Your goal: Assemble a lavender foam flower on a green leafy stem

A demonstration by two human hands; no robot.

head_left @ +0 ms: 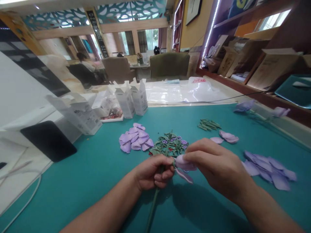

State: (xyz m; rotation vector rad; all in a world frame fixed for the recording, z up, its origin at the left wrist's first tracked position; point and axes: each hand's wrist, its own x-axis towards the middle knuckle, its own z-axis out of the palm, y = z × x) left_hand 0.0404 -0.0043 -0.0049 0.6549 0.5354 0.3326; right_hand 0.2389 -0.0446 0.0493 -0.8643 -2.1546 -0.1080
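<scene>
Left hand (157, 173), lower centre of frame: fingers wrapped round a long thin green stem (153, 207), slanting to the bottom edge. Right hand (217, 166), right of centre: narrow grip, fingers on a pale-lilac curved petal (181, 162) at the stem's top end. Slim pinkish-lilac petal (184, 176) hangs just below that. Mid-frame, beyond the hands: heap of small green and purple pieces (167, 147). Lilac petal pile (136, 139) left of it, bluish-purple petal pile (269, 168) toward right edge, both on teal mat (97, 168).

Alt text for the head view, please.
The left hand holds a thin green stem; the right hand pinches a rounded lilac petal at its top. Lilac petals and small green pieces lie on a teal tabletop.
</scene>
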